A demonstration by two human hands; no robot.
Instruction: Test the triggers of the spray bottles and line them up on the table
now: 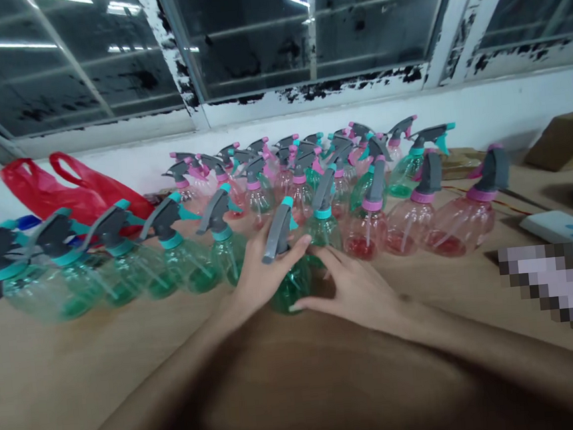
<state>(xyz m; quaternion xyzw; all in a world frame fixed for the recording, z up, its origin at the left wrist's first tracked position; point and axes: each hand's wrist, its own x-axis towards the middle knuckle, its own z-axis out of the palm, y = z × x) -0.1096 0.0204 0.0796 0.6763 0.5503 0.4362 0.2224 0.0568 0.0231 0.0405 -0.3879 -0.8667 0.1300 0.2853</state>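
Note:
A clear green spray bottle (293, 287) with a grey trigger head and turquoise nozzle stands on the table in front of me, a little green liquid inside. My left hand (266, 270) is closed round its neck, just under the grey head. From the right, my right hand (357, 286) curves about the bottle's body; the thumb touches low down and the fingers bend in near the top. Its fingertips are partly hidden. Behind my right hand is another green spray bottle (323, 224), with a pink-collared spray bottle (368, 231) beside it.
A row of green spray bottles (185, 261) runs left, and pink ones (413, 227) stand right. More bottles crowd behind, below the windows. A red plastic bag (78, 193) lies back left. At right are a cardboard box (565, 140), a white device (563, 225) and a blurred-out patch.

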